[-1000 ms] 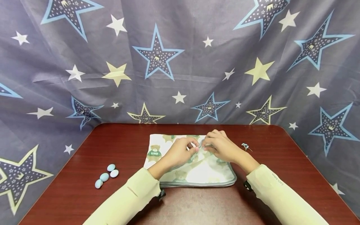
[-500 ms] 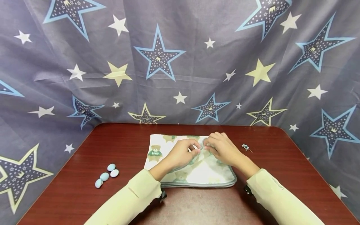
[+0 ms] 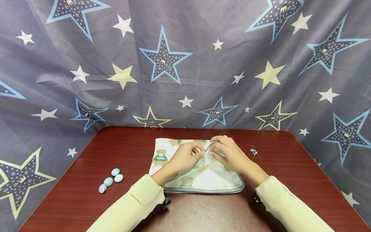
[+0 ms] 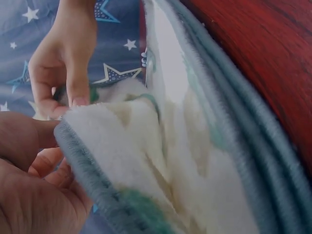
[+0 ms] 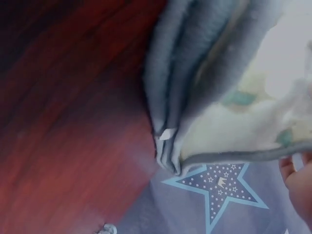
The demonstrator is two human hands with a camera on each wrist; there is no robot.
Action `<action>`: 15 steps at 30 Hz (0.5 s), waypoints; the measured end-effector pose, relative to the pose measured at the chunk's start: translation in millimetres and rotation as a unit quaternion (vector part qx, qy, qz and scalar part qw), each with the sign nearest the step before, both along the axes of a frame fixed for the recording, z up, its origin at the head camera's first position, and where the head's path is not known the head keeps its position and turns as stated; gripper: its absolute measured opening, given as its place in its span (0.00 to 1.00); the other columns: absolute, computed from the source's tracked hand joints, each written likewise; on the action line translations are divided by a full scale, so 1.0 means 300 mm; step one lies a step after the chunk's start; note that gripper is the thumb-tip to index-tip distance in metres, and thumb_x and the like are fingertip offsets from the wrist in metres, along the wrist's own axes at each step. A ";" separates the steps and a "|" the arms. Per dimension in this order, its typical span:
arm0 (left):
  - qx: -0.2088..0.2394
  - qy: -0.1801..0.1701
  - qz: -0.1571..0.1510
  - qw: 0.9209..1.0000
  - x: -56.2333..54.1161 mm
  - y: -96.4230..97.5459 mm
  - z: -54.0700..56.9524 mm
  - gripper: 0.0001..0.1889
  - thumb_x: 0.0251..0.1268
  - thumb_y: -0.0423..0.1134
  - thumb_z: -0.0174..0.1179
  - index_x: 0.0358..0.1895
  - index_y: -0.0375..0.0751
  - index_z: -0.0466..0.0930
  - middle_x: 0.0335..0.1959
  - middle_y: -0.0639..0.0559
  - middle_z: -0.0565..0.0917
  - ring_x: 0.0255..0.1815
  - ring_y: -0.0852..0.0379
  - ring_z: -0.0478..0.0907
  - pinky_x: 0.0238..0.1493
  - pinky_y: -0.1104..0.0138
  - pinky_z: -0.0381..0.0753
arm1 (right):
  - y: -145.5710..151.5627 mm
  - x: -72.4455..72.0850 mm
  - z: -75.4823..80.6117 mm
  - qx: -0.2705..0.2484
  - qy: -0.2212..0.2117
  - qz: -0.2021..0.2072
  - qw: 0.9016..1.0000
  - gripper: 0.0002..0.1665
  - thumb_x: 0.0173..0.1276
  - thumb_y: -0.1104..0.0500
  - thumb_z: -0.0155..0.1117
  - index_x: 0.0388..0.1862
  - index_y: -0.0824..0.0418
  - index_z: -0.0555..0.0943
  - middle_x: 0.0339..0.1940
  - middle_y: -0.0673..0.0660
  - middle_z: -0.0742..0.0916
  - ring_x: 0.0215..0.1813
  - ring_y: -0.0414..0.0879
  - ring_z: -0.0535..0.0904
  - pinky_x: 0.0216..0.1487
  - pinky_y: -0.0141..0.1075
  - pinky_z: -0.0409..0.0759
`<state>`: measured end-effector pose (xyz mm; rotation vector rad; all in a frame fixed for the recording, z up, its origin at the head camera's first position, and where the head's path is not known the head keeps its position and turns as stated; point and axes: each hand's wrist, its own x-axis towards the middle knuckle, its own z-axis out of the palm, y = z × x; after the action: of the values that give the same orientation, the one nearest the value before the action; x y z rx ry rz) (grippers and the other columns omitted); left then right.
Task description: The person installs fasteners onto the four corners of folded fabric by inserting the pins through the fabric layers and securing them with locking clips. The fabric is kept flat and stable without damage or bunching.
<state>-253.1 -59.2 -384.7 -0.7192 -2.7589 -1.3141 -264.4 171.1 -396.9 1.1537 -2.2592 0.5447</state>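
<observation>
A folded white fleece blanket (image 3: 213,177) with a teddy-bear print and grey-blue edging lies in layers on the table. My left hand (image 3: 185,158) pinches the edging of its top layer, thumb against curled fingers. Close beside it, my right hand (image 3: 230,153) holds the same edging a little to the right. A short stretch of that edge bends up between both hands. In the left wrist view the lifted blanket corner (image 4: 107,126) stands up from the layers below. The right wrist view shows the stacked edges (image 5: 170,97) and only part of my right hand (image 5: 300,187).
Several pale blue, egg-shaped pieces (image 3: 108,182) lie on the dark red table (image 3: 130,148) at the left. A few small pins with light blue heads (image 3: 254,151) lie to the right. A grey curtain with stars (image 3: 185,80) hangs behind the table.
Both hands stay at the blanket's edging. The left hand has shifted slightly, and the right fingers are spread a little more, with more of the grey edge showing between the hands.
</observation>
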 end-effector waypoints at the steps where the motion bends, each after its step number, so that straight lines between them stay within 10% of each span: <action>1: 0.003 -0.002 0.000 1.000 -0.001 -0.003 0.001 0.02 0.73 0.41 0.64 0.42 0.49 0.85 0.29 0.58 0.83 0.26 0.61 0.77 0.30 0.65 0.77 | 0.004 0.001 0.002 -0.002 -0.001 0.006 1.000 0.09 0.64 0.60 0.75 0.38 0.55 0.82 0.54 0.56 0.84 0.53 0.51 0.78 0.50 0.47 0.72; 15: 0.024 0.002 -0.010 1.000 0.003 -0.004 0.014 0.02 0.73 0.39 0.64 0.41 0.47 0.85 0.28 0.56 0.84 0.26 0.61 0.77 0.27 0.66 0.76 | 0.024 0.017 0.003 -0.036 -0.003 0.029 0.999 0.09 0.64 0.65 0.73 0.41 0.59 0.82 0.39 0.49 0.85 0.43 0.46 0.81 0.47 0.44 0.79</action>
<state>-252.3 -60.3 -380.3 -0.7483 -2.7139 -1.3761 -259.4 178.5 -396.0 1.1859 -2.1988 0.6492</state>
